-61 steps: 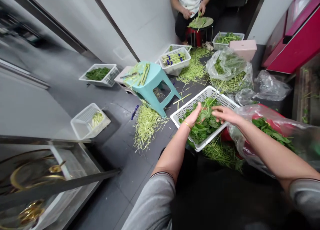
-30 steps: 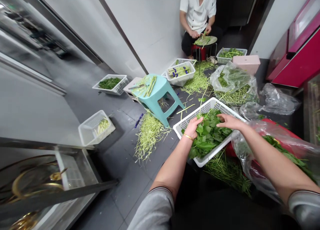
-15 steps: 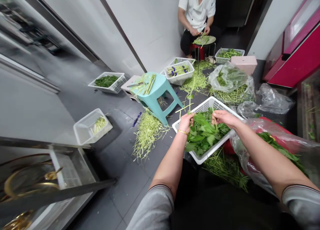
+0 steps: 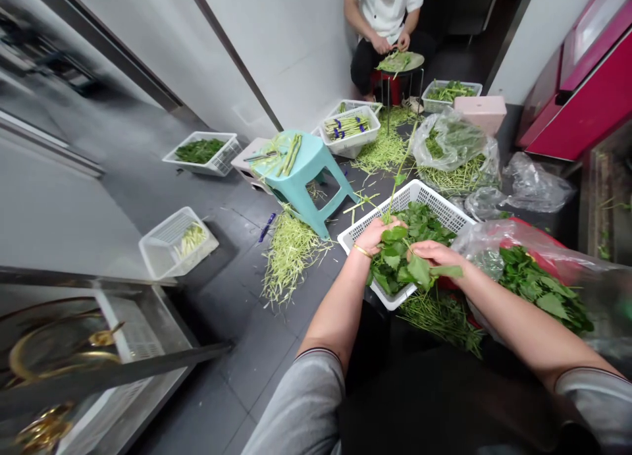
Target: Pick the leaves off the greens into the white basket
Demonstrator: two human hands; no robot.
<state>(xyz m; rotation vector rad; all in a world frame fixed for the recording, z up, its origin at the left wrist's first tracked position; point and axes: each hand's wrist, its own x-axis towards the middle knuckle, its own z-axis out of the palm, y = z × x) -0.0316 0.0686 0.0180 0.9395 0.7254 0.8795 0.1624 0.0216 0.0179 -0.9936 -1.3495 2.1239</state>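
Note:
My left hand point(image 4: 377, 236) is closed round a leafy green stalk point(image 4: 401, 176), whose long pale stem slants up and away past my fingers. With fingers pinched together, my right hand point(image 4: 435, 251) grips green leaves point(image 4: 419, 270) of this bunch, close to my left hand. Both hands are over the near part of a white plastic basket point(image 4: 416, 190), which holds a heap of loose green leaves point(image 4: 429, 223). Below the basket's near edge lies a pile of thin green stems point(image 4: 439, 320).
A turquoise stool point(image 4: 301, 159) bears peeled stalks, with pale peelings point(image 4: 291, 261) beside it. Clear plastic bags of greens point(image 4: 543, 290) lie right. Several white baskets point(image 4: 202, 153) stand around the floor. A co-worker point(image 4: 388, 20) sits at a small round stool point(image 4: 405, 61).
My right hand has moved down and slightly left, with leaves now drawn toward the basket's near edge. My left hand has shifted right and inward, and the stalk's stem slants more.

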